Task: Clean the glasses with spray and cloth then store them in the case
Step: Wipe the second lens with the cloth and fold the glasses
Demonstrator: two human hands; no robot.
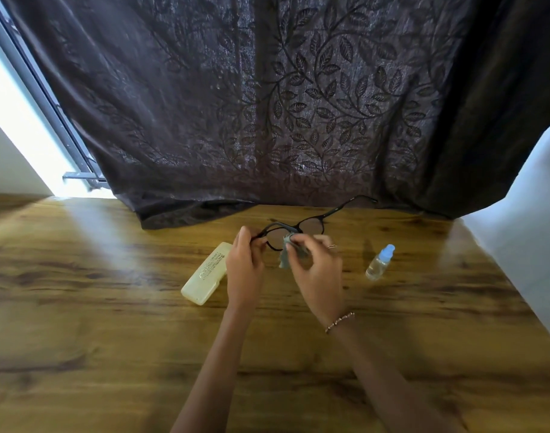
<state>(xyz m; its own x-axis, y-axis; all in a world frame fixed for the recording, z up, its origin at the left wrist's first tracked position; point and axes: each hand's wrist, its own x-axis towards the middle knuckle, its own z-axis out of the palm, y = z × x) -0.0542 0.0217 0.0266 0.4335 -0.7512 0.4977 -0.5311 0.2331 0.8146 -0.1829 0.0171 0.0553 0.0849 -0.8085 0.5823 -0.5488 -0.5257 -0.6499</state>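
Observation:
Black-framed glasses (314, 221) are held above the wooden table (111, 323), temples unfolded and pointing away from me. My left hand (244, 264) grips the frame at its left end. My right hand (319, 267) pinches a small grey-green cloth (287, 248) against the left lens. A closed pale yellow glasses case (205, 275) lies on the table just left of my left hand. A small clear spray bottle (379, 263) with a blue cap stands to the right of my right hand.
A dark leaf-patterned curtain (267, 104) hangs behind the table and drapes onto its far edge. A bright window frame (48, 104) is at the far left. A white wall (523, 245) borders the table on the right.

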